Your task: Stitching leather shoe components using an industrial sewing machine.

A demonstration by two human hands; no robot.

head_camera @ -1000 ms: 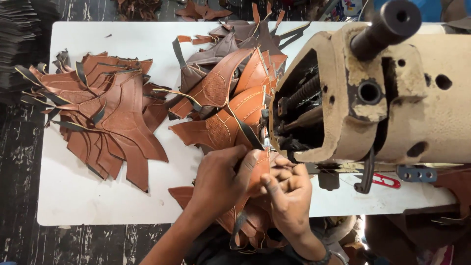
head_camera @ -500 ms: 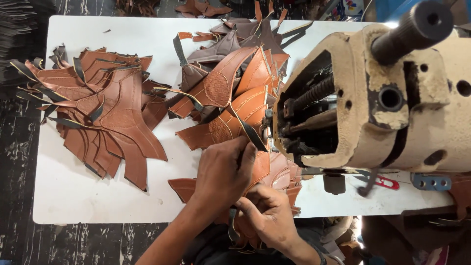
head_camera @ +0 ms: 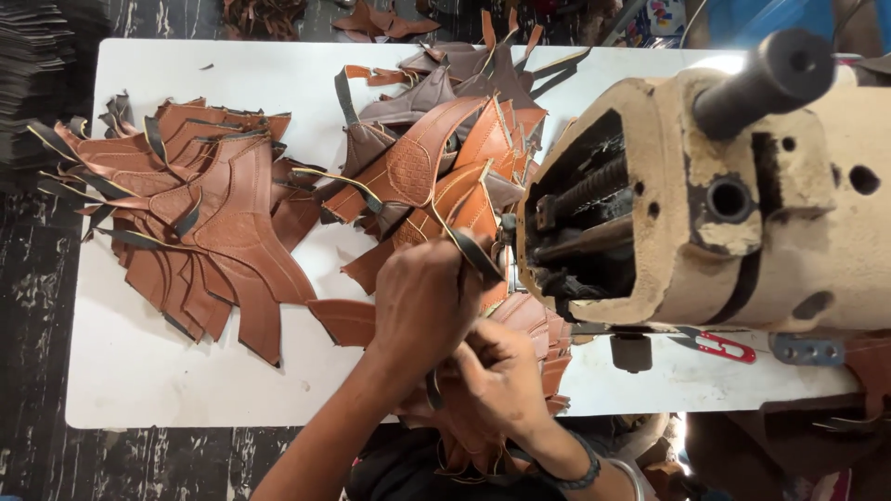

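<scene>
Head view: the left hand [head_camera: 422, 301] sits near the middle of the frame, fingers curled shut and pinching a dark leather strap [head_camera: 473, 252] that runs off toward one o'clock, up to the needle area of the sewing machine [head_camera: 705, 195]. The right hand [head_camera: 501, 380] lies just at five o'clock of the left one, touching it, fingers bent and closed on the brown leather pieces [head_camera: 534, 320] bunched under both hands; exactly which piece it grips cannot be told. That bundle lies at the table's near edge, just below the machine's open, worn cream-coloured head, which fills the frame from two to four o'clock.

At nine o'clock of the hands a fanned stack of stitched brown leather uppers [head_camera: 213, 223] lies on the white table [head_camera: 139, 371]. At twelve o'clock a second heap of tan and grey uppers [head_camera: 436, 139] is piled against the machine. Red thread snips [head_camera: 715, 345] lie at four o'clock, beneath the machine head.
</scene>
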